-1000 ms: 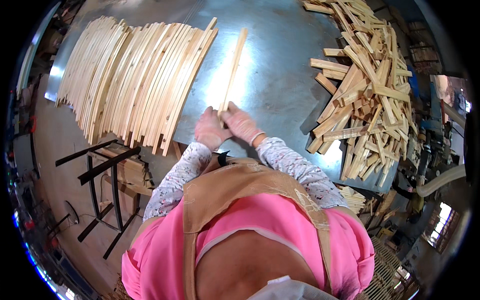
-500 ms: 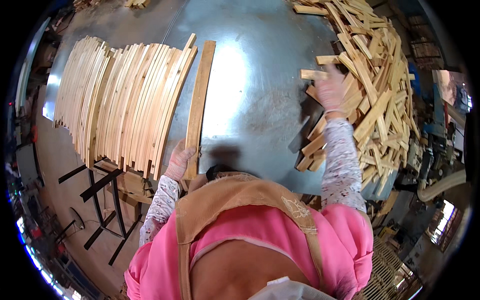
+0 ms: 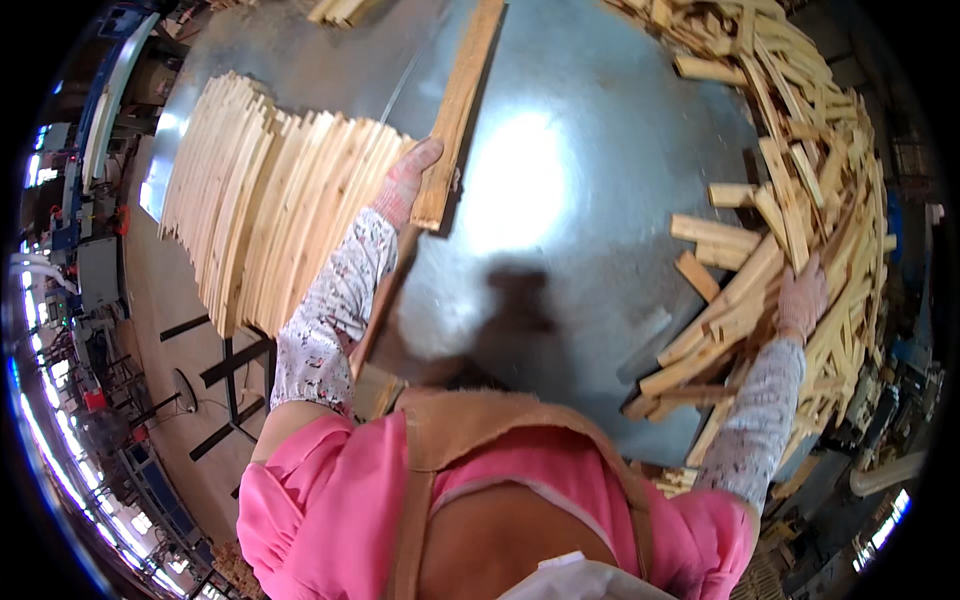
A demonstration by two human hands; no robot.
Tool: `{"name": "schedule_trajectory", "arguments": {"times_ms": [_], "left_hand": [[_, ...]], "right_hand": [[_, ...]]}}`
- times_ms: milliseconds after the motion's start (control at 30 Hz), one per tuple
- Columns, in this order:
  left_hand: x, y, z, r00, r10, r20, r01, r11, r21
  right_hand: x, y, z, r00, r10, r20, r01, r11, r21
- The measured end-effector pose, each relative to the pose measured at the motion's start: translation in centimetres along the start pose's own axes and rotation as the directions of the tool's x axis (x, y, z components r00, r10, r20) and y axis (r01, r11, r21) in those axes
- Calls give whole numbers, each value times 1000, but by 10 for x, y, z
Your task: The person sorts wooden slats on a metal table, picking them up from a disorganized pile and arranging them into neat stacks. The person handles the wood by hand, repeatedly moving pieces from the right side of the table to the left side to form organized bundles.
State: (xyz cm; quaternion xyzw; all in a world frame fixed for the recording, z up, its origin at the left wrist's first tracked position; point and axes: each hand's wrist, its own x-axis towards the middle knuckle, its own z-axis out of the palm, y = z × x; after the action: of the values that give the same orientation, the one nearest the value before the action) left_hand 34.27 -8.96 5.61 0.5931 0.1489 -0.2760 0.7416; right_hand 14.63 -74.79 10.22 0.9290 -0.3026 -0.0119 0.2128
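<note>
My left hand (image 3: 408,180), in a pale pink glove, is closed on the near part of a darker wooden strip (image 3: 462,110). That strip points away from me over the metal table, beside a row of pale wooden strips (image 3: 320,190) laid side by side on the left. On the right, my right hand (image 3: 803,298), gloved too, reaches into a heap of jumbled wooden strips (image 3: 850,240). Its fingers close at the near end of one strip (image 3: 783,200) on top of the heap; the fingertips are partly hidden.
The shiny metal table (image 3: 600,150) lies between the row and the heap. A black metal frame (image 3: 235,375) stands on the floor at the lower left. A few short wood pieces (image 3: 340,10) lie at the far edge. Machinery lines the right side.
My left hand has moved farther away with the darker strip, which now slants to the right. My right hand has gone from the heap's left edge deeper into it. The view has shifted.
</note>
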Motion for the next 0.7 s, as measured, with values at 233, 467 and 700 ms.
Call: {"name": "schedule_trajectory", "arguments": {"times_ms": [233, 467, 700], "left_hand": [[182, 101, -49, 996, 81, 35, -82, 995, 48], [360, 130, -162, 936, 341, -89, -176, 671, 720], [334, 163, -100, 872, 449, -195, 180, 76, 981]], "right_hand": [[6, -11, 14, 990, 127, 60, -116, 980, -163], [32, -39, 20, 968, 220, 123, -180, 943, -279], [30, -39, 15, 925, 321, 203, -266, 929, -257]]}}
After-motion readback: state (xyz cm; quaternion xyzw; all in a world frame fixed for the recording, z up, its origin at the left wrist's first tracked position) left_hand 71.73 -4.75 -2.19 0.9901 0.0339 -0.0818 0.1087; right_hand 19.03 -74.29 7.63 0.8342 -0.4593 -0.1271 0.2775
